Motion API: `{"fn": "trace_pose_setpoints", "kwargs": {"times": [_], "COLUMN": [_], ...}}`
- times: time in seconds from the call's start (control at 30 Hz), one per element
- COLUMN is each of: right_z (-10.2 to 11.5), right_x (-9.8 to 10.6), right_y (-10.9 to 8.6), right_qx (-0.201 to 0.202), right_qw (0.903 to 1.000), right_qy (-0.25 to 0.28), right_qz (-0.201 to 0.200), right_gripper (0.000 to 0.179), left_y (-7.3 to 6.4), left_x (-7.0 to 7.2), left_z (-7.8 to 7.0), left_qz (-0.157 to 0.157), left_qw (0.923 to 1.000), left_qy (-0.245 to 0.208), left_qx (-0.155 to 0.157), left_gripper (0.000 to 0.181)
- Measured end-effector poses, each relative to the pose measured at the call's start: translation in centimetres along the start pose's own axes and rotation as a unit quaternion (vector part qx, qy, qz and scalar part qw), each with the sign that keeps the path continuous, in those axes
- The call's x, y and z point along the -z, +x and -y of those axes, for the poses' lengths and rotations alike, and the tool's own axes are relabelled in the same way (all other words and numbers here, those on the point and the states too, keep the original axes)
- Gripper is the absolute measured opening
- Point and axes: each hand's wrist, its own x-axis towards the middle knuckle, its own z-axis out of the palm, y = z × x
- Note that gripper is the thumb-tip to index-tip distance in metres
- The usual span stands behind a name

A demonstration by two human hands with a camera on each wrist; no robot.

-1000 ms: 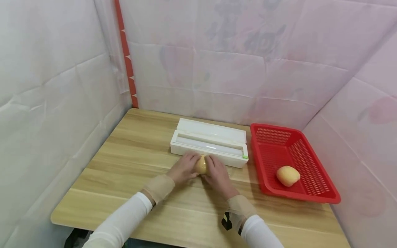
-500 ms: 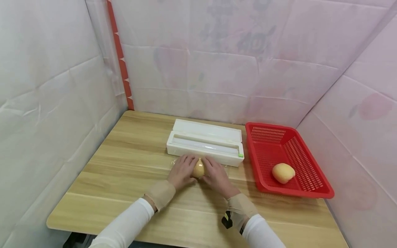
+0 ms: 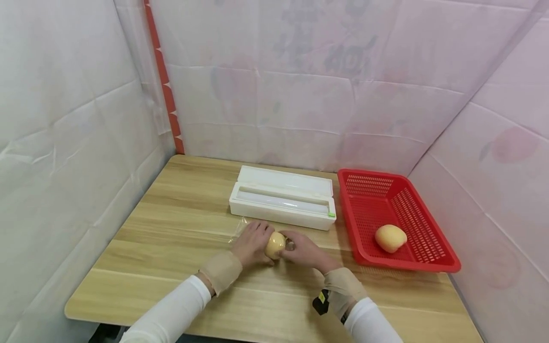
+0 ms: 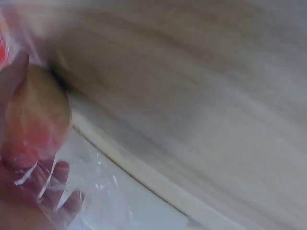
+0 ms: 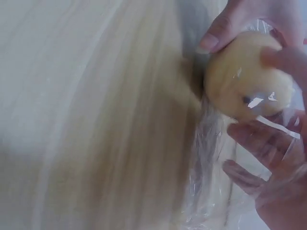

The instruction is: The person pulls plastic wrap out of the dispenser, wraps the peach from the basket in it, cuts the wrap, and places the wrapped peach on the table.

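Between both hands, low over the table, is a yellow peach (image 3: 275, 245) with a red blush that shows in the left wrist view. Clear cling film (image 5: 271, 98) covers it and hangs loose in folds. My left hand (image 3: 254, 241) grips the peach's left side, its thumb on the near side. On the opposite side, my right hand (image 3: 303, 248) holds it between thumb and fingers, with film bunched near the fingertips. In the right wrist view the film drapes over the right-hand fingers (image 5: 259, 143), and a small dark spot shows on the peach.
Behind the hands stands a white box (image 3: 280, 216) with its lid tipped back and a roll of cling film (image 3: 283, 201) inside. A red plastic basket (image 3: 359, 247) on the right holds another yellow peach (image 3: 391, 238). Cloth-like walls enclose the wooden table (image 3: 171, 228).
The hands and peach have come nearer to me, away from the box. My right hand has turned round the peach, and film now shows spread beyond my left hand. The head view has shifted slightly.
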Motion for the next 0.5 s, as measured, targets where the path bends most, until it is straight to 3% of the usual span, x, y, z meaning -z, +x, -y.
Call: {"fn": "trace_pose_setpoints", "kwargs": {"times": [0.17,0.27,0.33,0.4,0.5], "right_z": [-0.3,-0.3,-0.1,0.1,0.5], "right_x": [-0.3,-0.7,-1.0,-1.4,-1.9], "right_y": [-0.5,-0.8,-0.9,-1.1,-1.3], "right_qx": [-0.028,-0.025,0.003,0.053,0.140], "right_qw": [0.9979,0.9992,0.9995,0.9938,0.9701], "right_qy": [0.055,0.032,-0.018,-0.082,-0.173], "right_qz": [0.017,-0.001,-0.026,-0.054,-0.098], "right_gripper": [0.056,0.061,0.065,0.072,0.084], "left_y": [0.6,1.1,1.4,1.5,1.7], "left_x": [0.9,1.5,1.7,1.8,1.9], "left_z": [0.1,0.3,0.4,0.6,0.9], "left_qz": [0.051,0.094,0.118,0.136,0.156], "left_qw": [0.9978,0.9934,0.9900,0.9864,0.9797], "left_qy": [-0.042,-0.066,-0.077,-0.089,-0.120], "left_qx": [-0.008,0.005,0.014,0.023,0.039], "left_gripper": [0.074,0.072,0.073,0.076,0.078]}}
